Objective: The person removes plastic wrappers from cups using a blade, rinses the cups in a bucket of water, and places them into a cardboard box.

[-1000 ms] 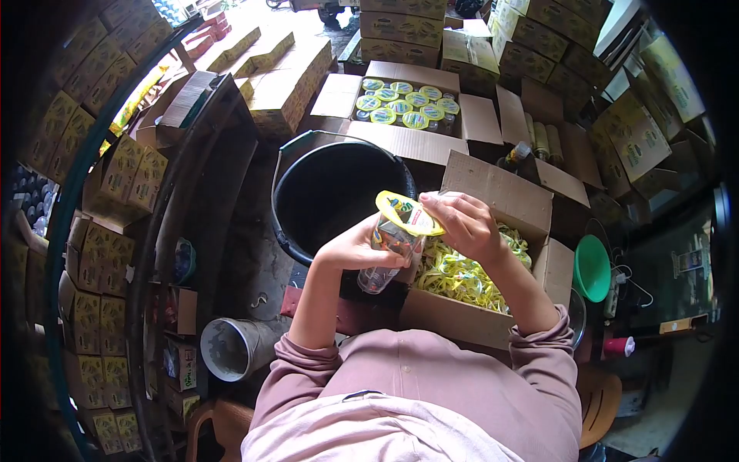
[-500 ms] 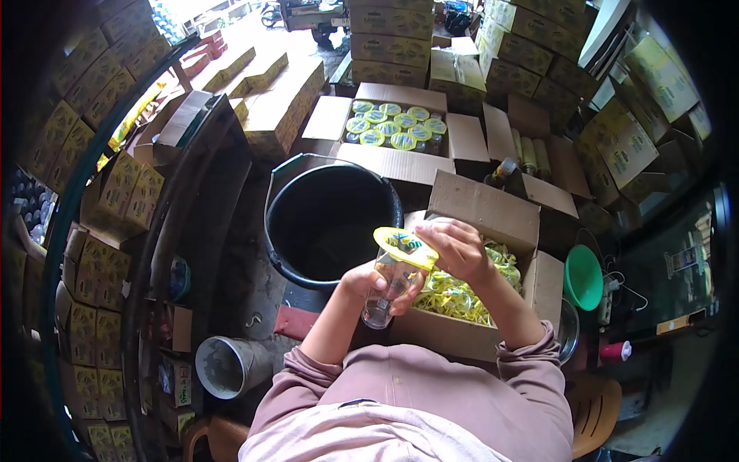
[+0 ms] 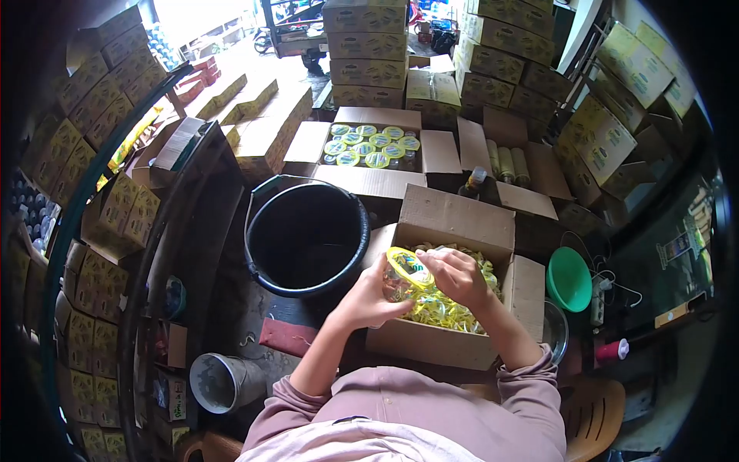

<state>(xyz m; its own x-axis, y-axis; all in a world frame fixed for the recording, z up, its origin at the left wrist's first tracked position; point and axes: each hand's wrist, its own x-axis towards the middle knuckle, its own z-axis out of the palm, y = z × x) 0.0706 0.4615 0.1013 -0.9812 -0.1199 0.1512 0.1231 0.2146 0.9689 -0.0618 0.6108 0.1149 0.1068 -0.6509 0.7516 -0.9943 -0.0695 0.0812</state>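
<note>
Bare and close together, the left hand (image 3: pixel 362 299) and the right hand (image 3: pixel 458 277) meet at a clear cup (image 3: pixel 396 288), which tilts at the left side of an open carton (image 3: pixel 435 352). The left one curls round the cup's body, thumb stretched along the near side. The right one has its fingertips bunched at the yellow lid (image 3: pixel 394 253); whether they pinch its edge or only press on it, I cannot tell from where I stand.

Behind those forearms is a mauve shirt (image 3: pixel 385 396) with pushed-up sleeves, a pale cloth (image 3: pixel 346 444) lying over it, and a brown chair (image 3: pixel 594 416) showing to the right. Off to the left stands a grey bucket (image 3: pixel 246 381), near a reddish slab (image 3: pixel 286 337).

Yellow strips (image 3: pixel 458 314) fill the carton in a loose, crinkled heap. A large black bucket (image 3: pixel 309 292) stands to its left, and a green bowl (image 3: pixel 568 281) to its right.

Farther off, a dark bottle (image 3: pixel 469 189) stands behind the carton's raised flap, near an open box (image 3: pixel 550 165) of pale rolls (image 3: pixel 508 164). Left of these, a wider box (image 3: pixel 369 183) holds rows of yellow-lidded cups (image 3: pixel 376 145). Printed cartons (image 3: pixel 366 73) rise in stacks beyond, and part of a vehicle (image 3: pixel 296 40) shows in the bright opening.
</note>
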